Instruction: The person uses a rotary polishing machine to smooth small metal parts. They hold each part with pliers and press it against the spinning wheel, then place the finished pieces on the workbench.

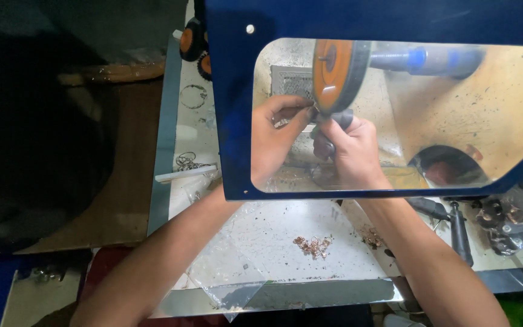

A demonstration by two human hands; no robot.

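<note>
Two hands (310, 142), perhaps pinching ring, orange wheel (337, 72)

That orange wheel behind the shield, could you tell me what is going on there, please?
A person has both hands behind a blue-framed clear shield. The left hand and right hand together pinch a small piece, too small to make out, against the rim of the orange wheel on its shaft. On the bench in front lies a small heap of coppery metal bits on a clear plastic sheet, with dark hand tools to the right.
</note>
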